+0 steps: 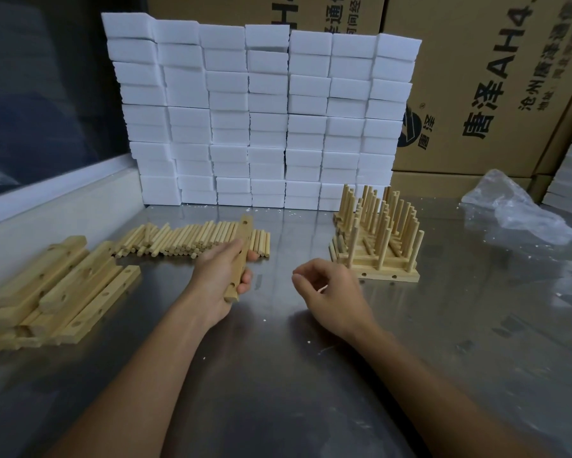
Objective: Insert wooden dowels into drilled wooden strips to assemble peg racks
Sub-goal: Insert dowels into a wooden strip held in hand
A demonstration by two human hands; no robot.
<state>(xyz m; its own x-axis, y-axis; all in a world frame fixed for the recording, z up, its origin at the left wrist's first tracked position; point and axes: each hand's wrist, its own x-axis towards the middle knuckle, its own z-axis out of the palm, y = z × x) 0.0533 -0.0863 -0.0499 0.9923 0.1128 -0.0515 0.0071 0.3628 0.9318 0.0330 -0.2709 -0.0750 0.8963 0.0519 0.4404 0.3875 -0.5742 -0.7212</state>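
My left hand (220, 276) grips a drilled wooden strip (244, 233) that slants up and away from me, its holes empty. My right hand (330, 292) hovers over the metal table with fingers loosely curled and nothing in them. A row of loose wooden dowels (185, 241) lies just beyond my left hand. A pile of drilled strips (59, 289) sits at the left. Finished peg racks (377, 239) with upright dowels stand stacked to the right of my right hand.
A wall of white foam blocks (261, 117) stands at the back of the steel table (278, 375). Cardboard boxes (483, 81) rise behind at the right. Crumpled clear plastic (516, 209) lies at the far right.
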